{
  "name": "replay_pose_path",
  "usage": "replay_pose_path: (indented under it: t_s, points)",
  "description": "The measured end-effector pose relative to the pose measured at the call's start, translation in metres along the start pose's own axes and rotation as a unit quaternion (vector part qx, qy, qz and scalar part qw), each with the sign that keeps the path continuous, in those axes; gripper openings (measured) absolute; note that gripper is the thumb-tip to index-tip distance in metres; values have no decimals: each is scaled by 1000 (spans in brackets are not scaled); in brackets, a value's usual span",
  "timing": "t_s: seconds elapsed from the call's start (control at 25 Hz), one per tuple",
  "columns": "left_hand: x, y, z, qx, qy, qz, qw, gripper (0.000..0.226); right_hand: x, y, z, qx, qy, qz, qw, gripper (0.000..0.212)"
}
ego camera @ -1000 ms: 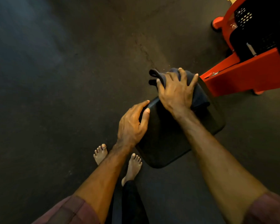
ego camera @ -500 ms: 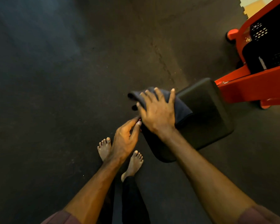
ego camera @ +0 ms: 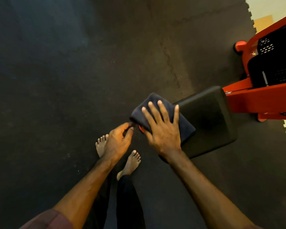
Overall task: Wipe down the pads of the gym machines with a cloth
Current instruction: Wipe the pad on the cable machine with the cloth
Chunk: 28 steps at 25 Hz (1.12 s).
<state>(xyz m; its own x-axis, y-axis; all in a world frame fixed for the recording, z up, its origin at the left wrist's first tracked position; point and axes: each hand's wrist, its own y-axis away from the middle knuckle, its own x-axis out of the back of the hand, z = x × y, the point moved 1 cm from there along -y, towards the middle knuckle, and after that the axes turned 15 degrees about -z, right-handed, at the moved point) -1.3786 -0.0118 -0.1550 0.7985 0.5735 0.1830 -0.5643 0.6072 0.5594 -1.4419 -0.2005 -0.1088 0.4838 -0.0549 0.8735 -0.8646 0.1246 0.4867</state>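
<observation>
Forearms enter from bottom edge; bare feet (ego camera: 130, 164) on dark rubber floor (ego camera: 56, 96) below them. Left hand (ego camera: 117, 142), grip curled, fingertips pinching near corner of dark cloth (ego camera: 155, 111). Right hand (ego camera: 162, 129), grip spread, fingers straight, presses flat on cloth. Cloth covers near-left end of black pad (ego camera: 208, 119). Beyond, pad joins red machine frame (ego camera: 257, 100).

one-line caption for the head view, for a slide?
Right hand presses dark cloth flat on black seat pad; left hand pinches its corner.
</observation>
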Motion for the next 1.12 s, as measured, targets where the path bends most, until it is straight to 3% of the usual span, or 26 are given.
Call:
replay_pose_path:
  t_s: [0.08, 0.12, 0.24, 0.28, 0.32, 0.4, 0.52, 0.68, 0.84, 0.88, 1.04, 1.12]
  points:
    - [10, 0, 3, -9, -4, 1, 1000, 24, -3, 17, 19, 58, 30, -3, 998, 76]
    - [14, 1, 4, -17, -1, 4, 1000, 24, -3, 10, 30, 36, 24, 12, 999, 73]
    - [24, 1, 1, -29, 5, 8, 1000, 25, 16, -46, 32, -175, -64, 11, 982, 60]
    - [26, 2, -1, -27, 0, 8, 1000, 26, 23, -56, 20, -197, -78, -3, 977, 59]
    - [26, 2, -2, -22, -2, 11, 1000, 26, 23, -57, 6, -170, -63, -12, 983, 59]
    - [27, 5, 0, -13, 5, 26, 1000, 26, 9, -28, -18, -2, 28, -54, 998, 64]
    - [31, 6, 9, -22, 13, 29, 999, 28, 14, 0, -9, 158, 170, -210, 950, 63]
    - [37, 3, 18, -46, -4, 22, 999, 28, 38, -32, 3, 128, 117, -222, 959, 48]
    - [29, -2, 21, -58, -8, 24, 998, 28, 55, -64, 20, -71, -27, -220, 972, 44]
    - [25, -4, 23, -56, -9, 27, 998, 28, 55, -62, 19, -72, -31, -222, 972, 45]
    - [8, -14, 38, -53, 7, 52, 997, 30, 51, -42, 25, 144, 32, -213, 966, 47]
    - [1, -18, 49, -53, 16, 63, 996, 33, 58, -67, 63, 74, -16, -251, 965, 51]
